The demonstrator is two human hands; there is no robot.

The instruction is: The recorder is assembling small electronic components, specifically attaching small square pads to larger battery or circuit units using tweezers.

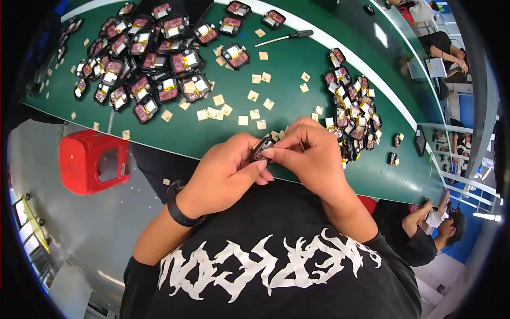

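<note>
Close to the near edge of the green table, my left hand (226, 166) is closed around a small black electronic unit (260, 150) with some red showing inside it. My right hand (314, 154) has its thumb and index finger pinched together right against the unit. Whatever lies between those fingertips is hidden. Just beyond both hands, small beige paper squares (243, 120) are scattered over the table (289, 87). A dark band circles my left wrist.
Many black-cased units with red boards (186, 60) are heaped at the left, and a denser group (357, 109) stands at the right. A screwdriver (287, 37) lies at the back. A red stool (77, 162) is on the floor at left. Another person (425, 234) sits at right.
</note>
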